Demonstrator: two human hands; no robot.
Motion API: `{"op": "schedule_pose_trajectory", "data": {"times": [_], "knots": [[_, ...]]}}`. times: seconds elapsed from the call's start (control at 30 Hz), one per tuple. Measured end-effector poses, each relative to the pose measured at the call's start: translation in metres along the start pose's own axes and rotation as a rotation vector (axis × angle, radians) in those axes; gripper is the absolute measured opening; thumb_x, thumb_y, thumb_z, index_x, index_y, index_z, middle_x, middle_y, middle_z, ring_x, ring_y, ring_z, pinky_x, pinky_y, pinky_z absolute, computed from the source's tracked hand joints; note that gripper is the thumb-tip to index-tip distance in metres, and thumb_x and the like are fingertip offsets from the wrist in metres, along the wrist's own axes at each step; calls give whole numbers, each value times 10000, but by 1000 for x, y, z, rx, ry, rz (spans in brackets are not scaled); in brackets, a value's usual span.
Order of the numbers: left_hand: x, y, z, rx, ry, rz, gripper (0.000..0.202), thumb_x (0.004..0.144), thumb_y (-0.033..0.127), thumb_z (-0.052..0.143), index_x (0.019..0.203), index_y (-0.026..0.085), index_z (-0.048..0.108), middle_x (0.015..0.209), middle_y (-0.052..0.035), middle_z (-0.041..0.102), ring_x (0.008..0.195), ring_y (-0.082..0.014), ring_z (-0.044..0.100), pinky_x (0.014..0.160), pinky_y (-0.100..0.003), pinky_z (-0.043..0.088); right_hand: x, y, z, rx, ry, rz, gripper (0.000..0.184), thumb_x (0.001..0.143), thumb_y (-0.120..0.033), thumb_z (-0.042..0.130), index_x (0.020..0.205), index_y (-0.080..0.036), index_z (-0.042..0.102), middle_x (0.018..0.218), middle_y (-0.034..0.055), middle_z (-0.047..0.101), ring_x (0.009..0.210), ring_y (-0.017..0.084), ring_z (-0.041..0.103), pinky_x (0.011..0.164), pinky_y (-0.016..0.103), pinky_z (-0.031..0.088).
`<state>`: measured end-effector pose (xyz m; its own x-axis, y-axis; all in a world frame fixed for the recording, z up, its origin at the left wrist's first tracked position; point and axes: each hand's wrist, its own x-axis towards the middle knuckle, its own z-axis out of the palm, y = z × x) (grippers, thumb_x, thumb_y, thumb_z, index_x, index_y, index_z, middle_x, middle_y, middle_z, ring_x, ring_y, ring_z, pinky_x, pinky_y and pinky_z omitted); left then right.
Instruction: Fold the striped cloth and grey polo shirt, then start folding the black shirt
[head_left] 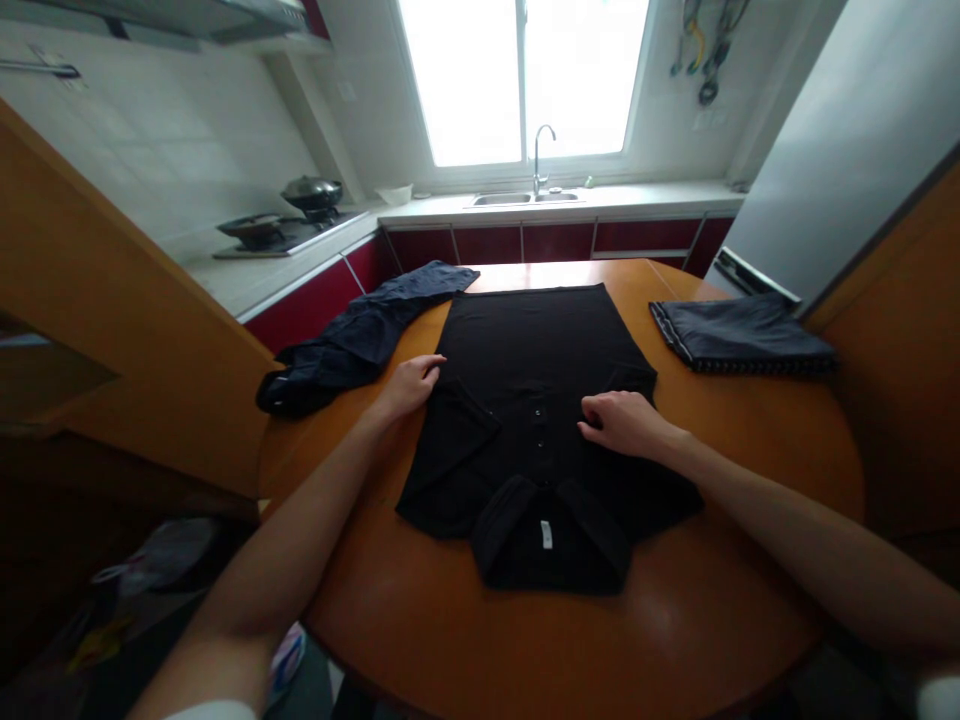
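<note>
A black polo shirt lies flat on the round orange table, collar toward me and hem toward the window. My left hand rests at the shirt's left edge by the sleeve, fingers curled on the fabric. My right hand lies on the shirt's chest to the right of the buttons, fingers bent and pinching the cloth.
A crumpled dark garment lies at the table's far left, hanging over the edge. A folded dark garment sits at the far right. Beyond are red cabinets, a sink, a stove with pans and a fridge.
</note>
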<state>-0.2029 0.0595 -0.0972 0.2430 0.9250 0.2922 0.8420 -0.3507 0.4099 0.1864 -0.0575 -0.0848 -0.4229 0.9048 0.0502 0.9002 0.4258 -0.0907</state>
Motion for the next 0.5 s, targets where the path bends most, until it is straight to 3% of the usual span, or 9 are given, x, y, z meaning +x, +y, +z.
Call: {"op": "schedule_pose_trajectory", "data": {"times": [0.3,0.43,0.5], "knots": [[2,-4,2,-2,-16,14,419,893,292,482,1225,150,695,1293,-87,692,1224,-246,636,1123,-345,448,-1,0,-1,-96,-9,-30,176,889,-298,546,776,-222,657,835,47,741,753,203,692,636,272,361],[2,-5,2,-5,-12,17,411,891,296,487,1217,161,696,1287,-82,695,1216,-246,640,1124,-356,448,0,4,-1,-37,-14,-27,294,953,-439,519,821,-231,679,840,52,732,780,216,686,691,288,422],[2,-5,2,-7,-14,15,410,888,301,489,1212,162,698,1288,-82,694,1215,-246,640,1121,-351,448,3,10,2,5,83,27,405,1008,-498,415,946,-220,703,945,82,737,896,235,684,796,313,462]]}}
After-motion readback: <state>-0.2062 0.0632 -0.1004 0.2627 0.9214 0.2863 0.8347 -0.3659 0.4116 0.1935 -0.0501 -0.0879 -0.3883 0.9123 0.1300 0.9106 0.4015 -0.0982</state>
